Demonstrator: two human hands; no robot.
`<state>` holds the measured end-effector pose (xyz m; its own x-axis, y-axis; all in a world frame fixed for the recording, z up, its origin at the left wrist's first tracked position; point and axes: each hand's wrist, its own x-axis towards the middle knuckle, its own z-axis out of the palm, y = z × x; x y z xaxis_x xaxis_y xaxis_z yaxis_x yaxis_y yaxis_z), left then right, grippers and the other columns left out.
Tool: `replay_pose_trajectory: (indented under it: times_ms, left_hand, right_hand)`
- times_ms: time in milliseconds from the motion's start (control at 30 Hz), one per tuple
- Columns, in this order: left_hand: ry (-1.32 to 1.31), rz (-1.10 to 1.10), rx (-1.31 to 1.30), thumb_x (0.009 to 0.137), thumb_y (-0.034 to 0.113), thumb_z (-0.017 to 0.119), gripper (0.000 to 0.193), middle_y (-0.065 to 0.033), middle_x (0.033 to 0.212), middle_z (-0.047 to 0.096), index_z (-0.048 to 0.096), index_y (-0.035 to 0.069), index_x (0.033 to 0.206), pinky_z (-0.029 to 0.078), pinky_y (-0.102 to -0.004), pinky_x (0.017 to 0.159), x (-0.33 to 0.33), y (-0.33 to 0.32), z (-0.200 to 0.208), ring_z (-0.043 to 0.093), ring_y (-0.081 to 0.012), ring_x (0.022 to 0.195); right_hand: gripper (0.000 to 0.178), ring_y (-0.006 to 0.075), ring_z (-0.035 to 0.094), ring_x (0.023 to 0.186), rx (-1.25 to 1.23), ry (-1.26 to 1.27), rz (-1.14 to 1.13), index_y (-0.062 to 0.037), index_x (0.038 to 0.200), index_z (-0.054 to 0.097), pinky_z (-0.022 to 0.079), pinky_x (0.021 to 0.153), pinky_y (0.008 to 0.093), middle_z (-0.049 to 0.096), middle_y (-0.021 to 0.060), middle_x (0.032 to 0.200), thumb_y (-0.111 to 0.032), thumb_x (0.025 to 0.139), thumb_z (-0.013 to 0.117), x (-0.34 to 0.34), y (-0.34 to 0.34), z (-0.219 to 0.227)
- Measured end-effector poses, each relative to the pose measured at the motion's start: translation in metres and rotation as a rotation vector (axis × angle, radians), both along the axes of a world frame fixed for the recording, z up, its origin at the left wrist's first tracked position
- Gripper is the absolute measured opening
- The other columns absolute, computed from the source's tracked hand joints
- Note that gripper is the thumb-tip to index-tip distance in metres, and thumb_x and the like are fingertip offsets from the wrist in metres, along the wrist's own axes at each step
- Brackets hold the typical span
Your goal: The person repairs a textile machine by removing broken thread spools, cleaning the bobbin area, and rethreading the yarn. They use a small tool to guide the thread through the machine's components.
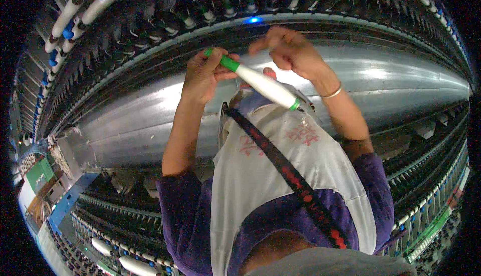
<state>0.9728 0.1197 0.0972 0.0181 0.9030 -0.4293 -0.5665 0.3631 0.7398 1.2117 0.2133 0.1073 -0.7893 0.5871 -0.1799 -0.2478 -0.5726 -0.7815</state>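
My left hand (206, 75) grips the green upper end of a spinning bobbin (265, 86) wound with white yarn. The bobbin slants down to the right in front of my apron, and its other green tip hangs free. To the right of it, my right hand (290, 53) is raised and somewhat blurred. Its forefinger stretches toward the bobbin's green end, apart from the thumb, while the other fingers are bent. No object shows in this hand; a thin thread there would be too fine to make out.
Ahead runs a long spinning frame with a row of spindles (230, 11) and a blue light (254, 20). White yarn rolls (65, 18) hang at the upper left. A shiny metal panel (135, 120) stretches across in front of me. Another machine row (120, 213) stands behind.
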Motion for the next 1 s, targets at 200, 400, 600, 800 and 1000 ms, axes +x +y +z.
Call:
replay_pose_trajectory:
  times_ms: [200, 400, 600, 800, 1000]
  left_hand:
    - [-0.182, -0.130, -0.171, 0.093, 0.035, 0.054, 0.041, -0.0138, 0.102, 0.062, 0.048, 0.003, 0.117, 0.055, -0.0373, 0.071, 0.081, -0.017, -0.015, 0.066, -0.0235, 0.078]
    - [0.908, -0.446, 0.471, 0.074, 0.008, 0.069, 0.059, -0.0173, 0.110, 0.058, 0.042, 0.009, 0.126, 0.051, -0.0416, 0.079, 0.105, -0.025, -0.007, 0.063, -0.0356, 0.090]
    - [1.321, -0.500, 0.206, 0.070, 0.025, 0.075, 0.063, -0.0181, 0.100, 0.064, 0.048, 0.011, 0.125, 0.050, -0.0431, 0.076, 0.070, -0.011, -0.012, 0.063, -0.0359, 0.087]
    - [0.489, -0.439, -0.070, 0.077, 0.026, 0.071, 0.049, -0.0107, 0.083, 0.063, 0.052, 0.003, 0.117, 0.046, -0.0310, 0.052, 0.046, -0.017, -0.044, 0.062, -0.0233, 0.069]
    - [-0.565, -0.304, -0.077, 0.094, 0.039, 0.046, 0.052, -0.0061, 0.084, 0.050, 0.047, -0.006, 0.120, 0.034, -0.0211, 0.040, 0.049, -0.038, -0.055, 0.044, -0.0107, 0.056]
  right_hand:
    - [0.008, 0.0088, 0.050, 0.073, 0.552, -0.304, -0.191, -0.0018, 0.081, 0.064, 0.041, 0.068, 0.0220, 0.060, 0.0024, 0.081, -0.008, 0.085, 0.063, 0.018, 0.003, -0.014]
    - [0.006, 0.0117, 0.055, 0.077, 0.872, -0.495, -0.821, -0.0047, 0.084, 0.067, 0.045, 0.069, 0.0272, 0.063, 0.0031, 0.080, -0.010, 0.085, 0.063, 0.043, 0.048, -0.040]
    - [0.006, 0.0067, 0.052, 0.074, 0.547, -0.360, -0.917, -0.0064, 0.086, 0.067, 0.039, 0.066, 0.0223, 0.065, -0.0016, 0.084, -0.009, 0.085, 0.063, 0.060, 0.062, -0.065]
    - [0.009, 0.0071, 0.054, 0.069, 0.371, -0.009, -0.841, -0.0061, 0.086, 0.068, 0.041, 0.059, 0.0224, 0.064, -0.0002, 0.079, -0.005, 0.086, 0.059, 0.024, 0.077, -0.124]
    - [0.008, 0.0074, 0.055, 0.065, 0.504, -0.512, -0.777, -0.0048, 0.087, 0.068, 0.040, 0.054, 0.0214, 0.063, 0.0004, 0.073, -0.011, 0.086, 0.063, 0.001, 0.077, -0.146]
